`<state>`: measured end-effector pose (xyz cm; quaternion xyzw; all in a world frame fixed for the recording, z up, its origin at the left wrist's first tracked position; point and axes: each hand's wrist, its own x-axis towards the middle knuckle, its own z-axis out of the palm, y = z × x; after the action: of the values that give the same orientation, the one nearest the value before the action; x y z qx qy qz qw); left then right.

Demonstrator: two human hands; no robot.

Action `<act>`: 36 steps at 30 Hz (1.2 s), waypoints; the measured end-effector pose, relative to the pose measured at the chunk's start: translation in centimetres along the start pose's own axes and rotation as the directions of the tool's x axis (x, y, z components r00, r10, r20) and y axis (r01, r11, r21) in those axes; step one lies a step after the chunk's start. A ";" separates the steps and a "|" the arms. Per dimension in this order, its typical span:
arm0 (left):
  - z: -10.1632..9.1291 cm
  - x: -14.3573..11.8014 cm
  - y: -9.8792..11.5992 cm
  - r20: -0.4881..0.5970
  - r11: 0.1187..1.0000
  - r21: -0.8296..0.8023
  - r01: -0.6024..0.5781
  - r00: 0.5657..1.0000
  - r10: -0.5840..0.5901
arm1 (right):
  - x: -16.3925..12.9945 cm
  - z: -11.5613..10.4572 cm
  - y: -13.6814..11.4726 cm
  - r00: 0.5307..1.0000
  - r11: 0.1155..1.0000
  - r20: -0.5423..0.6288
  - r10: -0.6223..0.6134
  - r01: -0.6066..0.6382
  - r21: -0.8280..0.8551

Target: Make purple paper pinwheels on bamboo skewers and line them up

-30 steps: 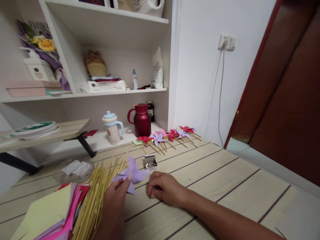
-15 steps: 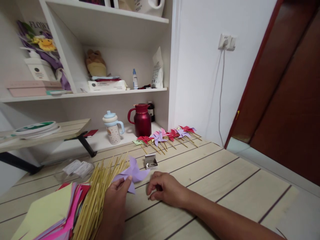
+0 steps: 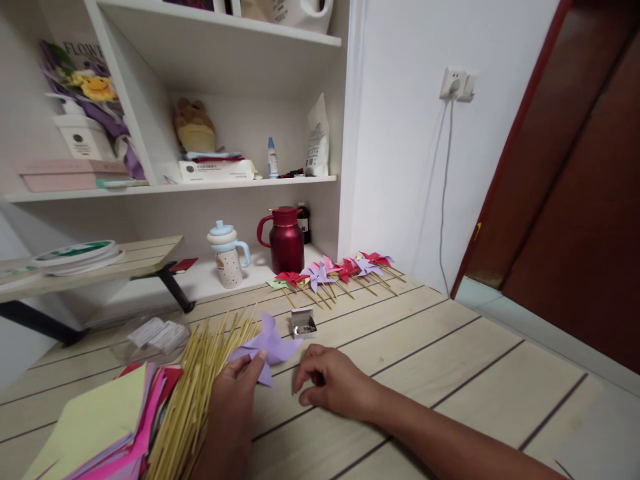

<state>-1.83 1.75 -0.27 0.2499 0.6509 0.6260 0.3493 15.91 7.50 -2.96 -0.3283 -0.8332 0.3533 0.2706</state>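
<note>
The left hand [image 3: 231, 407] ran off the bottom edge, its wrist unseen. The paper stack [image 3: 95, 433] at lower left was cut by the frame. What the right hand's [image 3: 333, 387] curled fingers [image 3: 305, 398] pinched was hidden. Print on the shelf's box [image 3: 215, 171] was too small to read.

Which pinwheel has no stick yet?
The purple pinwheel pinched in the left hand, beside the stick bundle. The finished pinwheels in the far row all lie on sticks.
</note>
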 end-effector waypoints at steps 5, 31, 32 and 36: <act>0.0 -0.3 0.2 -0.023 1.000 -0.016 0.008 1.000 -0.008 | 0.1 0.0 0.0 1.000 1.000 -0.001 0.008 -0.008 -0.021; -0.2 0.1 0.0 0.017 1.000 -0.020 -0.005 1.000 0.005 | 0.0 -0.1 0.0 0.998 0.997 0.039 -0.057 0.060 -0.054; -0.2 0.0 0.0 0.019 1.000 -0.018 -0.013 1.000 0.014 | 0.1 -0.2 0.0 0.998 0.997 0.042 -0.054 0.056 -0.051; -0.3 -0.6 0.5 0.062 0.997 -0.009 -0.070 0.996 0.071 | 0.1 -0.4 0.2 0.997 0.998 0.058 -0.051 0.053 -0.035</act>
<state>-1.76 1.14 0.32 0.2911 0.6283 0.6320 0.3480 16.20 7.82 -2.84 -0.3012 -0.8550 0.3402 0.2499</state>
